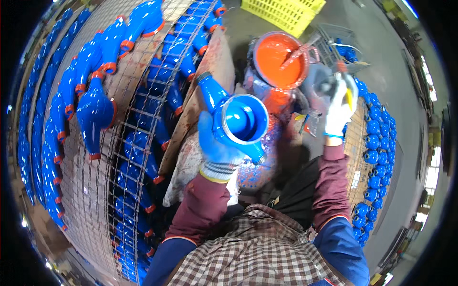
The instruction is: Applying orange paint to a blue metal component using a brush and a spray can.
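Observation:
A glossy blue pipe fitting [224, 125] sits in my left hand [210, 143], which wears a blue glove with a striped cuff. The fitting's wide round mouth faces up, and its two narrower ends point up-left and down-right. These rims show bare metal or a dark edge, not orange. Out to the right, my white-gloved right hand [339, 107] is raised and closed around a dark tool with yellow and reddish parts, blurred by motion; its kind cannot be made out. Between the hands, farther off, stands a bucket of orange-red paint [280, 59] with a paint-coated stick or brush in it.
On the left, a wire mesh rack [86, 190] bears rows of blue fittings [95, 112] with orange-red rims. More blue fittings [374, 143] are lined up on a board at the right. A yellow crate [286, 14] and a grey crate [334, 35] stand beyond the bucket.

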Available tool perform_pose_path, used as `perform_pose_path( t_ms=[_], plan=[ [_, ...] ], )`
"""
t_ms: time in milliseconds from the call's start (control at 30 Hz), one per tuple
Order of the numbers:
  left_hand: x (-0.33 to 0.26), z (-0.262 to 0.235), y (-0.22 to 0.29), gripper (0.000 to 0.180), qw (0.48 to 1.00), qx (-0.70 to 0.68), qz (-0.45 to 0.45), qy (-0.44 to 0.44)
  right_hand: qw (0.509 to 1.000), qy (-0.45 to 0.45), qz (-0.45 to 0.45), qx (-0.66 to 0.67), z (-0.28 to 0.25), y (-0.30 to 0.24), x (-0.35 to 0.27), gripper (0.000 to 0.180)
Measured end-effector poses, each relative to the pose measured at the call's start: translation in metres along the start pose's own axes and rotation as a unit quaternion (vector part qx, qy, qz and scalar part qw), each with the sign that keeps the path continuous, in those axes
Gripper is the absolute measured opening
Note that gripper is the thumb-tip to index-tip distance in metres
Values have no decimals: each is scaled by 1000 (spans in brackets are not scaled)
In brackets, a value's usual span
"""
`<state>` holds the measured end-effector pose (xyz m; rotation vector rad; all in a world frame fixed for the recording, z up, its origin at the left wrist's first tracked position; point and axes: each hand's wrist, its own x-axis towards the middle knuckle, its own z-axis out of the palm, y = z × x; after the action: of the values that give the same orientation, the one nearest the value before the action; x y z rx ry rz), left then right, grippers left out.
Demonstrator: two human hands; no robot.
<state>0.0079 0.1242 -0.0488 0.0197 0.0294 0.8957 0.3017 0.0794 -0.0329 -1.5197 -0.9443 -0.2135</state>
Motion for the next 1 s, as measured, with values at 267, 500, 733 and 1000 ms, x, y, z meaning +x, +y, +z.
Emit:
perform_pose_path(
  t_ms=[267, 500, 733, 1000],
  plan=[
    [24, -2, 0, 86, 971, -68, -56, -220, 942, 67, 169, -281, -6, 79, 48, 70],
    [28, -4, -5, 87, 973, -81, -34, -216, 971, -10, 72, -227, 6, 113, 42, 82],
    [36, -22, -8, 82, 989, -88, -8, -118, 945, -283, 118, 117, -21, -83, -41, 76],
    [38, -32, -10, 85, 987, -70, -81, -121, 903, -416, 74, 76, -19, -199, -79, 70]
  ],
)
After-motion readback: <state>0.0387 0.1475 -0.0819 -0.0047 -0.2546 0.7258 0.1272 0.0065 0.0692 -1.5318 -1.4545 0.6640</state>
